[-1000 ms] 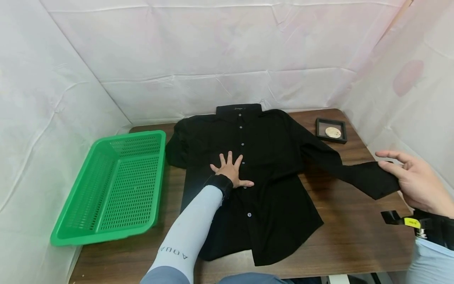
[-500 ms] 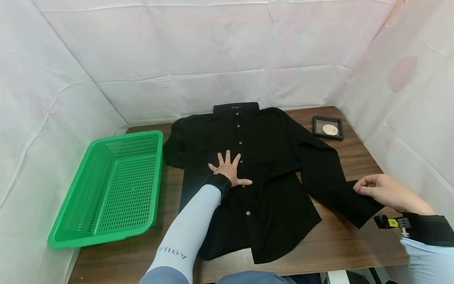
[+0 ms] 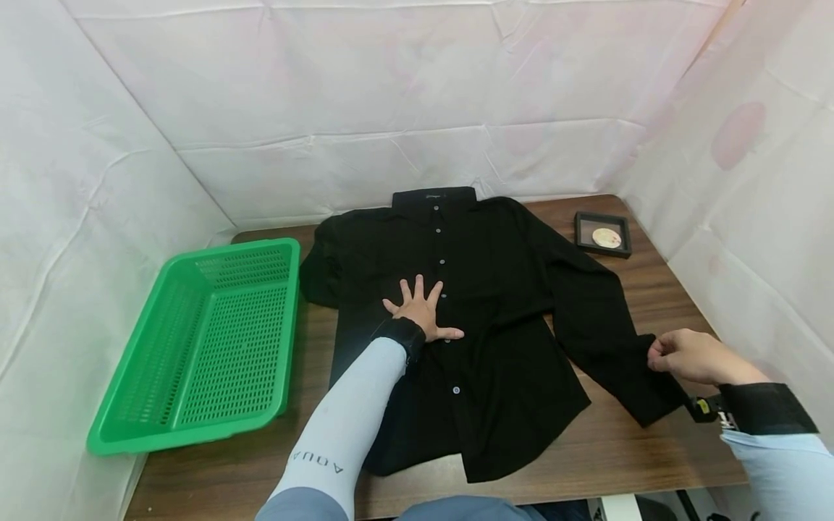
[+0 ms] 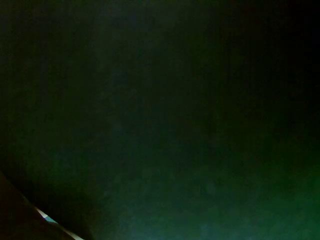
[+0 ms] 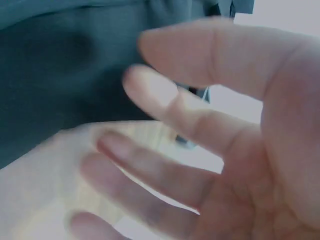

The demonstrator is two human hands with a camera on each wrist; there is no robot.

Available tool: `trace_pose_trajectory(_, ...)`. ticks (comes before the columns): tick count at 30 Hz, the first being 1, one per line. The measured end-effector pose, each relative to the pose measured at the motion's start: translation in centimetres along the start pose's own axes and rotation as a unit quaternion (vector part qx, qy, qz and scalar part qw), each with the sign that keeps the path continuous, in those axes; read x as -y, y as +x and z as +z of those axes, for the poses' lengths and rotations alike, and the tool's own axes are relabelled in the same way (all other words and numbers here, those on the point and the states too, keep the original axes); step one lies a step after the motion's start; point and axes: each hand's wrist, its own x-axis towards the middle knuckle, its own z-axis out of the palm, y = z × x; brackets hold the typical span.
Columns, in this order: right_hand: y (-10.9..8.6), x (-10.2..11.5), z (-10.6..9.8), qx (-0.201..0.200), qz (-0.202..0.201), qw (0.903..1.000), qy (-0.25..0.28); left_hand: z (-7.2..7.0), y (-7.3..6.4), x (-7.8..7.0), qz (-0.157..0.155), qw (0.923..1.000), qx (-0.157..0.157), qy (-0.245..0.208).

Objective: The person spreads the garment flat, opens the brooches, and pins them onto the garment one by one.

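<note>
At the far left, a pale fabric sheet (image 3: 59, 188) hung beside a green plastic basket (image 3: 228, 354), whose slotted floor and walls faced up at the left edge of the wooden table (image 3: 638, 456). Just right of it lay a black button-up shirt (image 3: 502, 311), front side up in the middle of the table, with its collar (image 3: 435, 197) at the far edge. Only a short stretch of its left-side sleeve showed, near the basket's rim.

The left hand (image 3: 422, 315), fingers spread wide, rested flat on the shirt's front beside the button placket (image 3: 446, 278). The left wrist view was too dark to read.

Farther right, the other sleeve (image 3: 589, 311) slanted down toward the near right of the table. Beyond it, in the far right corner, lay a small black frame (image 3: 602, 253) with a round pale disc (image 3: 607, 238).

The right hand (image 3: 704, 356), well apart from the left, was at the sleeve's outer edge, its fingers loose and not closed round the cloth; whether the fingertips touched it could not be told.
</note>
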Motion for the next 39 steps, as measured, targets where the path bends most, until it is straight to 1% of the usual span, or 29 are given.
trace_pose_trajectory(4, 1.1, 1.5, -0.4, -0.043, -0.008, 0.9986, -0.032, -0.1, 0.0, -0.1, -0.001, 1.0000, 0.004, 0.002)
trace_pose_trajectory(6, 1.9, 2.4, -0.6, -0.052, -0.018, 0.9979, -0.035, -0.1, 0.0, -0.1, -0.002, 1.0000, 0.004, 0.003)
trace_pose_trajectory(8, 2.8, 3.3, -0.6, -0.052, -0.031, 0.9972, -0.044, -0.2, 0.0, -0.1, -0.002, 1.0000, 0.004, 0.006)
trace_pose_trajectory(10, 3.8, 3.8, -0.1, -0.039, -0.034, 0.9968, -0.060, -0.1, 0.0, -0.1, -0.003, 1.0000, 0.003, 0.009)
trace_pose_trajectory(12, 4.5, 4.1, 0.6, -0.027, -0.037, 0.9954, -0.084, -0.1, 0.1, -0.1, -0.003, 0.9999, 0.001, 0.011)
trace_pose_trajectory(14, 5.0, 4.0, 1.3, -0.027, -0.044, 0.9926, -0.110, -0.1, 0.1, -0.1, -0.003, 0.9999, 0.001, 0.012)
trace_pose_trajectory(16, 5.2, 3.8, 1.9, -0.034, -0.049, 0.9902, -0.126, -0.2, 0.2, -0.1, -0.004, 0.9999, 0.003, 0.014)
trace_pose_trajectory(19, 5.2, 3.4, 2.3, -0.041, -0.059, 0.9888, -0.131, -0.4, 0.1, -0.2, -0.006, 0.9998, 0.008, 0.016)
trace_pose_trajectory(24, 4.9, 2.9, 2.6, -0.025, -0.071, 0.9887, -0.130, -0.7, -0.1, -0.3, -0.011, 0.9994, 0.026, 0.020)
trace_pose_trajectory(28, 4.8, 2.8, 2.8, -0.004, -0.056, 0.9894, -0.134, -0.8, -0.1, -0.3, -0.011, 0.9994, 0.028, 0.018)
trace_pose_trajectory(31, 4.8, 3.0, 2.7, 0.016, -0.034, 0.9890, -0.143, -0.5, 0.1, -0.1, -0.006, 0.9998, 0.018, 0.011)
trace_pose_trajectory(33, 4.9, 3.3, 2.3, 0.022, -0.029, 0.9883, -0.148, -0.2, 0.2, 0.0, -0.002, 0.9999, 0.011, 0.005)
trace_pose_trajectory(35, 5.2, 3.7, 1.7, 0.014, -0.035, 0.9882, -0.149, -0.1, 0.2, 0.0, 0.001, 1.0000, 0.005, 0.002)
trace_pose_trajectory(36, 5.5, 4.0, 1.4, 0.001, -0.042, 0.9882, -0.147, 0.0, 0.3, 0.1, 0.002, 1.0000, 0.002, 0.001)
trace_pose_trajectory(39, 6.9, 4.9, 0.3, -0.056, -0.079, 0.9858, -0.137, 0.1, 0.3, 0.1, 0.001, 1.0000, -0.001, 0.003)
